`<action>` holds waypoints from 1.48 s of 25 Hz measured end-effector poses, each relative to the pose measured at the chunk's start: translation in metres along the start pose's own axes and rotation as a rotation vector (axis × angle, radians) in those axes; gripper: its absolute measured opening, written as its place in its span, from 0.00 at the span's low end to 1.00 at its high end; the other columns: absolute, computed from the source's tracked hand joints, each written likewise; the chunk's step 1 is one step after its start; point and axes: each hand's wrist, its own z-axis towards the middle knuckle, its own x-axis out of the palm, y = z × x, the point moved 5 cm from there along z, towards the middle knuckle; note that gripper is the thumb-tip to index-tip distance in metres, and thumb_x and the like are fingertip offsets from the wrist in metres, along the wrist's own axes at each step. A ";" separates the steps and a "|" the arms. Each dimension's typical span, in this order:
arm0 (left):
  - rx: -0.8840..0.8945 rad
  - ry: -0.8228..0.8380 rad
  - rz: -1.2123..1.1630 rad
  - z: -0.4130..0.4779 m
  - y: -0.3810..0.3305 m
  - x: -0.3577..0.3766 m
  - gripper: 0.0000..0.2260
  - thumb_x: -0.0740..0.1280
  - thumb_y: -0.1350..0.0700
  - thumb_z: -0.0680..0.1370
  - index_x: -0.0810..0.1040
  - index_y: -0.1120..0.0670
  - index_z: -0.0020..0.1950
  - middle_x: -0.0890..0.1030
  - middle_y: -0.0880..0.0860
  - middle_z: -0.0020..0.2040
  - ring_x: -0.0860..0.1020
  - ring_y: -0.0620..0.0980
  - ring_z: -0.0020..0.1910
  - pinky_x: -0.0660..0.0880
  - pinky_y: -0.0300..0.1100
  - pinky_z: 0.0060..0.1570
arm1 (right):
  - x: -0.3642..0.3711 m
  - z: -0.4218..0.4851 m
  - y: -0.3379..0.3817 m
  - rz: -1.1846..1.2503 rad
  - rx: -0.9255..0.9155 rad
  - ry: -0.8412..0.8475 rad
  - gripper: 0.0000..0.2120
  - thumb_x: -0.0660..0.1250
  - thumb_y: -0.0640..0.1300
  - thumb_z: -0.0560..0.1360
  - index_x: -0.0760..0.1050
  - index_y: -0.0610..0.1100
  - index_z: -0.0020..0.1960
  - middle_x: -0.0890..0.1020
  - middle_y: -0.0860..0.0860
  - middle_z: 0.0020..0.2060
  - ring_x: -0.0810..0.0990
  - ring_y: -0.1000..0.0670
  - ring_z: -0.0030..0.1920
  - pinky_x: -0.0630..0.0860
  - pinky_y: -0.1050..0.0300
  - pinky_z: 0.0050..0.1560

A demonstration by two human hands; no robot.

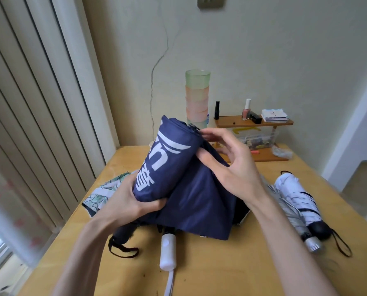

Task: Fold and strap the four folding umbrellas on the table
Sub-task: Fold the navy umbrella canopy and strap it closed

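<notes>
Head view looks down on a wooden table (199,274) set against a pale wall. Over the middle of it the navy umbrella (178,167) is held up off the surface, its canopy partly rolled into a thick bundle with white lettering. The bundle tilts with its top end far and its lower end near and left. A loose navy panel hangs from the roll to the table on the right.

The left hand (131,201) grips the lower end of the roll, fingers wrapped under it and thumb across the near side. The right hand (231,167) pinches the loose fold near the top. Its thumb lies on the near face of the cloth, its fingers are spread behind, and one fingertip reaches the top rim.

A floral umbrella (105,193) lies on the left, partly under the left wrist. On the right a white umbrella (293,199) with black trim lies folded, touching a grey umbrella (289,212) with a silver handle. A black handle (122,231) with a strap loop and a white handle (167,253) lie near; I cannot tell which canopies they belong to.

At the far edge stand a stack of cups (197,97) and a small shelf (253,122) carrying bottles.
</notes>
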 end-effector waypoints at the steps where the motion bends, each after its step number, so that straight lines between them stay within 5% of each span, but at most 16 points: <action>1: -0.006 0.020 -0.015 -0.002 -0.002 0.001 0.24 0.82 0.56 0.64 0.79 0.47 0.57 0.87 0.41 0.48 0.85 0.41 0.48 0.82 0.38 0.46 | 0.000 0.000 0.001 0.042 0.016 0.005 0.23 0.75 0.43 0.79 0.75 0.53 0.72 0.81 0.53 0.64 0.80 0.50 0.68 0.76 0.46 0.69; 5: -0.052 0.129 0.047 -0.004 0.002 0.007 0.19 0.81 0.67 0.69 0.78 0.53 0.52 0.86 0.46 0.41 0.84 0.41 0.39 0.81 0.38 0.39 | 0.005 -0.002 0.012 0.137 0.046 0.237 0.35 0.74 0.43 0.79 0.65 0.50 0.82 0.77 0.53 0.74 0.72 0.57 0.76 0.68 0.57 0.77; 7: -0.075 0.196 0.114 -0.003 0.008 0.013 0.19 0.79 0.68 0.71 0.78 0.50 0.54 0.86 0.43 0.44 0.84 0.38 0.42 0.80 0.35 0.43 | 0.008 -0.004 0.015 0.147 0.049 0.292 0.34 0.74 0.41 0.78 0.66 0.48 0.81 0.76 0.55 0.75 0.72 0.59 0.76 0.67 0.61 0.77; 11: -0.069 0.298 0.165 -0.005 0.003 0.032 0.21 0.79 0.65 0.72 0.78 0.45 0.57 0.85 0.34 0.48 0.84 0.35 0.49 0.78 0.30 0.47 | 0.006 -0.002 0.007 0.061 0.030 0.090 0.15 0.73 0.37 0.80 0.81 0.42 0.67 0.87 0.53 0.58 0.85 0.56 0.60 0.77 0.62 0.62; 14: -0.057 0.296 0.138 -0.005 -0.003 0.034 0.21 0.79 0.66 0.72 0.78 0.44 0.55 0.85 0.33 0.47 0.84 0.36 0.48 0.78 0.30 0.46 | 0.004 -0.001 -0.002 0.080 0.040 -0.027 0.08 0.73 0.37 0.81 0.84 0.40 0.59 0.89 0.52 0.50 0.87 0.55 0.53 0.78 0.64 0.55; 19: 0.000 0.213 0.112 -0.005 -0.007 0.025 0.17 0.82 0.63 0.70 0.82 0.50 0.52 0.87 0.44 0.48 0.86 0.44 0.46 0.83 0.43 0.48 | 0.005 0.001 0.001 0.146 0.097 -0.023 0.12 0.72 0.42 0.81 0.82 0.43 0.64 0.87 0.54 0.57 0.84 0.58 0.60 0.76 0.67 0.59; 23: 0.013 0.131 0.021 -0.002 -0.008 0.022 0.23 0.80 0.49 0.61 0.83 0.52 0.54 0.88 0.49 0.49 0.87 0.49 0.49 0.83 0.47 0.50 | -0.004 0.001 -0.002 0.095 0.194 0.135 0.26 0.73 0.56 0.76 0.76 0.51 0.72 0.81 0.59 0.66 0.77 0.63 0.68 0.71 0.66 0.68; 27: 0.050 0.123 0.080 -0.001 -0.012 0.022 0.19 0.82 0.55 0.64 0.82 0.52 0.53 0.88 0.48 0.47 0.87 0.47 0.47 0.83 0.45 0.49 | 0.004 0.000 -0.002 0.069 0.172 0.086 0.23 0.77 0.54 0.75 0.79 0.49 0.67 0.86 0.58 0.59 0.83 0.59 0.62 0.77 0.62 0.63; 30: 0.083 0.153 0.143 -0.003 -0.022 0.028 0.18 0.82 0.64 0.70 0.81 0.49 0.53 0.87 0.42 0.48 0.86 0.43 0.46 0.83 0.42 0.48 | 0.002 -0.001 -0.002 0.078 0.176 -0.013 0.11 0.79 0.50 0.76 0.82 0.46 0.52 0.87 0.56 0.45 0.85 0.55 0.48 0.76 0.63 0.49; 33: 0.034 0.218 0.162 -0.005 -0.026 0.026 0.24 0.84 0.56 0.69 0.78 0.41 0.58 0.84 0.31 0.51 0.83 0.35 0.50 0.82 0.37 0.53 | 0.000 -0.002 -0.001 0.059 0.133 -0.065 0.10 0.77 0.44 0.78 0.78 0.45 0.42 0.81 0.59 0.34 0.79 0.57 0.38 0.72 0.65 0.43; 35: 0.010 0.270 0.222 -0.007 -0.029 0.019 0.40 0.84 0.40 0.61 0.69 0.31 0.69 0.79 0.25 0.56 0.79 0.27 0.56 0.79 0.37 0.62 | 0.001 -0.001 0.001 0.050 0.115 -0.073 0.10 0.77 0.44 0.78 0.78 0.44 0.43 0.81 0.59 0.35 0.79 0.57 0.38 0.73 0.65 0.43; 37: 0.117 0.145 0.332 -0.009 -0.043 0.005 0.55 0.81 0.30 0.57 0.54 0.25 0.78 0.73 0.27 0.68 0.74 0.28 0.63 0.75 0.39 0.65 | 0.002 -0.001 0.001 0.026 0.104 -0.081 0.09 0.77 0.45 0.78 0.79 0.43 0.44 0.83 0.57 0.37 0.82 0.56 0.40 0.75 0.64 0.44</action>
